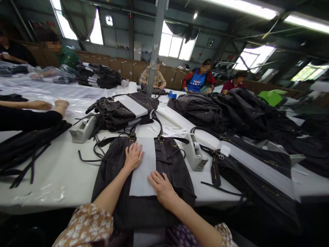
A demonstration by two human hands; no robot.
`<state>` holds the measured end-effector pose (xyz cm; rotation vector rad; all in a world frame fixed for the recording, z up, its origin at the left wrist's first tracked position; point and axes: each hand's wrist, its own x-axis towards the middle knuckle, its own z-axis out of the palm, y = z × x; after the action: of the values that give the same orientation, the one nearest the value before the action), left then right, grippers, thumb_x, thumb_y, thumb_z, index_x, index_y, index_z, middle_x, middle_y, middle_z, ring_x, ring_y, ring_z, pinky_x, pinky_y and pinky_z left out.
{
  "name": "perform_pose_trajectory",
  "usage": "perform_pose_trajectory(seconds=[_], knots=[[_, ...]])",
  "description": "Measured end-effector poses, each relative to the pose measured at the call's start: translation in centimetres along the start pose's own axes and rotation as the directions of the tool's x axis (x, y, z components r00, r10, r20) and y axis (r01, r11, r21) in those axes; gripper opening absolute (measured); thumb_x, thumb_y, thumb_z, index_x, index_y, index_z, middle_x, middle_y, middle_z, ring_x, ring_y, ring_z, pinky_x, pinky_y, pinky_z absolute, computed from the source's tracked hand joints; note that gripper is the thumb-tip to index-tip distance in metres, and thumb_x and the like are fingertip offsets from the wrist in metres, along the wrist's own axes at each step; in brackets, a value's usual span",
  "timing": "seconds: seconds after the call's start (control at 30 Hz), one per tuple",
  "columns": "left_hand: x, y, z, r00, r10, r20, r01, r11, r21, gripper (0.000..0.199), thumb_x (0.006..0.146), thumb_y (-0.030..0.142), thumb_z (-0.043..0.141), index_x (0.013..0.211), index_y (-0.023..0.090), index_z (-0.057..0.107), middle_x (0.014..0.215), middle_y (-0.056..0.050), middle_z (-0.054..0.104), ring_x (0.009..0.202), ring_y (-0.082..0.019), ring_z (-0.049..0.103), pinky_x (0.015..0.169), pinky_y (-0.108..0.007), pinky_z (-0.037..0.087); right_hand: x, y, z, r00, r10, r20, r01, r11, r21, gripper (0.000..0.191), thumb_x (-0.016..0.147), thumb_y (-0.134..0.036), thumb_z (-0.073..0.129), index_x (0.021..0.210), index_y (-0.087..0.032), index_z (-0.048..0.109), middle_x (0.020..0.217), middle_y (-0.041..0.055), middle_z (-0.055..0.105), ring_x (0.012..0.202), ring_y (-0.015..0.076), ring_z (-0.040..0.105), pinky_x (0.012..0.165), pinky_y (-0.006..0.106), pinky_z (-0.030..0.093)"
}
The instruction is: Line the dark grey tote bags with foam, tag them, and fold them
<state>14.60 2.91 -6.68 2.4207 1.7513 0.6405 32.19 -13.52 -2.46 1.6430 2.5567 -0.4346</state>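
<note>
A dark handbag (174, 168) lies flat in front of me, its handles pointing away and its base reaching over the table's near edge. Down its middle runs a strip of white paper (145, 164), and a further length of white hangs below the bag. My left hand (133, 156) rests flat on the strip's left edge near the handles, fingers spread. Lower down, my right hand (161, 185) lies on the strip's right edge with fingers stretched out. Neither hand grips anything. A tape dispenser (195, 154) stands close to the bag's right side.
Another tape dispenser (83, 128) stands left, near a co-worker's arms (46, 108). Beyond my bag lie stacked bags with a white band (131, 104). More dark bags (246, 171) lie right, with a heap (221, 106) behind. Several people sit across the white table (64, 171). A post (154, 51) rises behind.
</note>
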Motion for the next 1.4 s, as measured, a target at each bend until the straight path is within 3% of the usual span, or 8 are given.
perform_pose_trajectory(seconds=[0.3, 0.43, 0.57, 0.8, 0.93, 1.07, 1.23, 1.4], knots=[[-0.5, 2.3, -3.1, 0.996, -0.009, 0.094, 0.007, 1.0, 0.02, 0.049, 0.096, 0.033, 0.028, 0.139, 0.014, 0.039, 0.154, -0.017, 0.02, 0.141, -0.034, 0.015, 0.108, -0.066, 0.01, -0.3, -0.4, 0.4, 0.996, -0.016, -0.086, 0.018, 1.0, 0.021, 0.074, 0.072, -0.01, 0.044, 0.145, -0.021, 0.032, 0.154, 0.0071, 0.027, 0.141, 0.0248, 0.02, 0.112, 0.051, 0.015], [-5.0, 4.4, -4.9, 0.983, -0.045, 0.181, 0.042, 0.999, 0.017, 0.057, 0.095, 0.041, 0.031, 0.144, 0.013, 0.031, 0.153, -0.014, 0.025, 0.14, -0.034, 0.018, 0.109, -0.06, 0.021, 0.3, 0.2, 1.4, 0.989, -0.044, -0.141, 0.028, 0.993, -0.114, 0.074, 0.071, -0.004, 0.037, 0.144, -0.018, 0.035, 0.151, 0.0098, 0.033, 0.139, 0.0257, 0.027, 0.109, 0.052, 0.022], [-10.4, 5.6, -5.4, 0.984, -0.07, 0.161, 0.073, 0.997, -0.01, 0.058, 0.096, 0.044, 0.022, 0.143, 0.011, 0.033, 0.151, -0.012, 0.032, 0.139, -0.027, 0.024, 0.112, -0.053, 0.022, 2.1, 1.8, 3.0, 0.948, -0.207, -0.243, 0.141, 0.954, -0.265, 0.066, 0.077, -0.007, 0.031, 0.142, -0.016, 0.038, 0.145, 0.014, 0.042, 0.135, 0.0283, 0.035, 0.103, 0.052, 0.031], [-17.1, 7.0, -6.7, 0.996, 0.027, 0.084, -0.024, 0.999, -0.043, 0.057, 0.096, 0.038, 0.02, 0.14, 0.006, 0.036, 0.148, -0.014, 0.035, 0.138, -0.026, 0.025, 0.11, -0.053, 0.021, 2.0, 4.3, 4.1, 0.877, -0.356, -0.323, 0.223, 0.897, -0.382, 0.068, 0.083, -0.019, 0.028, 0.15, -0.02, 0.015, 0.139, 0.0183, 0.048, 0.128, 0.0328, 0.045, 0.092, 0.056, 0.04], [-17.7, 7.7, -6.2, 0.99, 0.126, 0.068, -0.121, 0.99, -0.069, 0.055, 0.095, 0.041, 0.026, 0.139, 0.013, 0.039, 0.147, -0.014, 0.036, 0.137, -0.027, 0.028, 0.11, -0.053, 0.019, 0.8, 5.6, 3.5, 0.907, -0.286, -0.309, 0.163, 0.915, -0.369, 0.062, 0.085, -0.022, 0.029, 0.147, -0.019, 0.026, 0.138, 0.0176, 0.049, 0.129, 0.032, 0.044, 0.092, 0.055, 0.043], [-18.1, 6.5, -6.5, 0.981, 0.143, 0.129, -0.128, 0.985, -0.114, 0.055, 0.094, 0.044, 0.031, 0.139, 0.013, 0.039, 0.147, -0.019, 0.036, 0.137, -0.03, 0.03, 0.109, -0.056, 0.02, 0.7, 3.1, 1.6, 0.954, -0.251, -0.167, 0.188, 0.928, -0.32, 0.06, 0.08, -0.011, 0.031, 0.138, -0.015, 0.044, 0.142, 0.0158, 0.045, 0.134, 0.0265, 0.038, 0.099, 0.047, 0.042], [-18.3, 4.7, -6.7, 0.974, 0.199, 0.111, -0.185, 0.975, -0.125, 0.048, 0.094, 0.039, 0.036, 0.137, 0.018, 0.042, 0.144, -0.018, 0.04, 0.135, -0.031, 0.033, 0.109, -0.056, 0.023, 0.0, -0.6, -0.5, 0.986, -0.149, -0.075, 0.127, 0.963, -0.239, 0.066, 0.076, -0.004, 0.038, 0.14, -0.019, 0.042, 0.146, 0.0122, 0.041, 0.136, 0.0238, 0.035, 0.106, 0.045, 0.034], [-18.4, 4.6, -5.7, 0.959, 0.273, 0.074, -0.257, 0.952, -0.168, 0.043, 0.092, 0.03, 0.042, 0.133, 0.017, 0.046, 0.14, -0.016, 0.045, 0.133, -0.028, 0.036, 0.108, -0.047, 0.032, -1.2, -1.3, -0.9, 0.995, -0.087, -0.05, 0.078, 0.982, -0.169, 0.061, 0.08, -0.007, 0.041, 0.14, -0.019, 0.041, 0.148, 0.0116, 0.038, 0.137, 0.0248, 0.031, 0.108, 0.046, 0.029]])
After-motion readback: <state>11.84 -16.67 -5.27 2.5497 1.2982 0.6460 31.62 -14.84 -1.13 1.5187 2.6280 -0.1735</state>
